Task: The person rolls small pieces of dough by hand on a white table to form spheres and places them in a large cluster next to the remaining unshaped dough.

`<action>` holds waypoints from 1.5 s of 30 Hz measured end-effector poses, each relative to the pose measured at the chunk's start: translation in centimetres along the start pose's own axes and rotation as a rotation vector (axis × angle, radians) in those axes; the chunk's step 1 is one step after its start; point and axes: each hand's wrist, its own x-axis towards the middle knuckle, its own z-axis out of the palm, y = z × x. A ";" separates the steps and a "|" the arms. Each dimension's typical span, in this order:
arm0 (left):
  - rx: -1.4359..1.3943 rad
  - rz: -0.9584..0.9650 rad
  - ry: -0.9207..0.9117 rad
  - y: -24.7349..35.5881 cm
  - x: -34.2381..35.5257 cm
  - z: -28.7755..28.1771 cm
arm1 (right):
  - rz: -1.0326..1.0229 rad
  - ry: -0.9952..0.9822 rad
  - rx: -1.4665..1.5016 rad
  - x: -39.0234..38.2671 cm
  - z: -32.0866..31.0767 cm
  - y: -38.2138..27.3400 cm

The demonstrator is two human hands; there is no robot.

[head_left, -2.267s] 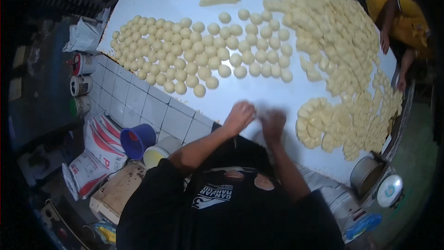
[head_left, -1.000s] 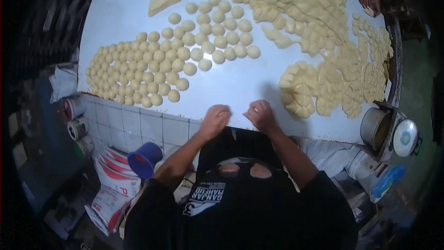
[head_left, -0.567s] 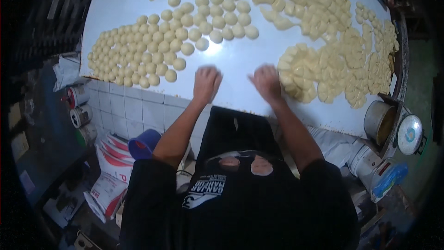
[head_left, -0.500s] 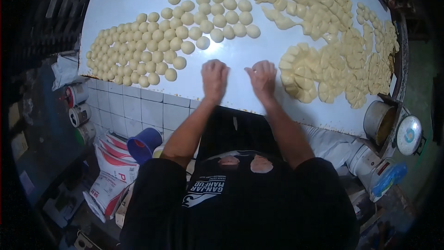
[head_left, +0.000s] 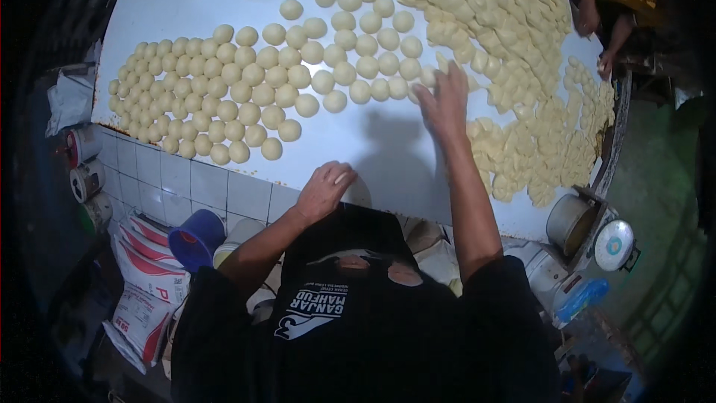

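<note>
Reaching at centre frame, right hand (head_left: 445, 104) lies flat, fingers spread and released, tips touching a dough ball (head_left: 426, 75) at the right end of the ball rows, cut pieces (head_left: 514, 157) just beside. Risk: palm could squash or knock neighbouring balls out of line. Left hand (head_left: 325, 188), loosely curled on nothing, rests at the counter (head_left: 388, 157) edge, lower centre.

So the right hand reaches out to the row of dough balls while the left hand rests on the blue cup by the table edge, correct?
Not quite. In the head view the left hand rests on the white table at its near edge, not on the blue cup, which sits lower down beside the tiled front. The right hand does reach the row of dough balls.
</note>
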 end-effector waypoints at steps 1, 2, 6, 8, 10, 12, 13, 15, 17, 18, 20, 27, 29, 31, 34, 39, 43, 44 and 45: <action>-0.130 -0.027 -0.101 -0.6 0.6 -0.9 | 0.101 0.145 0.197 -0.2 1.0 -0.4; -0.121 -0.035 -0.096 -0.5 1.7 -1.1 | 0.092 0.146 0.206 -1.0 1.2 -0.2; 0.262 0.138 -0.031 1.1 3.7 0.5 | 0.489 -0.105 0.712 -6.0 -1.4 -5.0; -0.069 0.038 -0.021 2.9 6.3 -0.7 | 0.559 -0.197 0.750 -11.1 1.0 -3.0; 0.118 -0.086 0.128 2.4 8.6 -0.5 | 0.601 -0.262 0.763 -12.8 0.8 -4.5; 0.226 -0.252 0.284 1.0 13.1 -1.0 | 0.528 -0.237 0.827 -16.2 1.0 -5.6; 0.336 -0.220 0.298 0.4 15.5 -2.4 | 0.124 -0.135 0.698 -17.3 0.9 -6.9; 0.486 -0.111 0.300 -3.0 16.0 -3.7 | -0.331 0.028 0.571 -16.7 1.7 -8.8; 0.444 -0.052 0.336 -2.7 16.9 -5.0 | -0.191 -0.172 0.693 -17.5 3.2 -7.1; 0.400 -0.046 0.353 -2.7 16.3 -5.6 | -0.203 -0.168 0.706 -17.7 2.7 -6.8; 0.342 -0.019 0.363 0.4 13.7 -5.3 | 0.102 -0.126 0.599 -19.6 0.3 -4.6; 0.311 -0.122 0.285 -1.6 5.0 -0.6 | -0.299 0.039 0.342 -15.3 2.8 -2.9; 0.057 -0.245 0.289 3.2 8.0 3.7 | -0.112 -0.023 0.178 -18.1 5.4 -5.6; -0.029 -0.117 0.186 4.0 2.9 4.5 | -0.258 -0.018 0.304 -21.6 4.6 -5.2; -0.112 0.052 0.002 -1.9 -0.5 -0.3 | -0.492 -0.368 0.356 -21.7 3.5 1.4; 0.040 -0.183 0.150 1.7 5.9 5.0 | -0.109 0.056 0.183 -15.7 6.8 -6.1; -0.105 0.048 0.083 -2.0 -0.8 1.2 | -0.442 -0.077 0.384 -19.7 4.8 -1.2; -0.073 0.053 0.052 -3.8 0.0 0.2 | -0.487 -0.174 0.388 -19.4 4.9 0.9; 0.109 0.015 0.068 -3.7 3.2 -0.4 | -0.383 -0.128 0.301 -17.9 5.8 0.8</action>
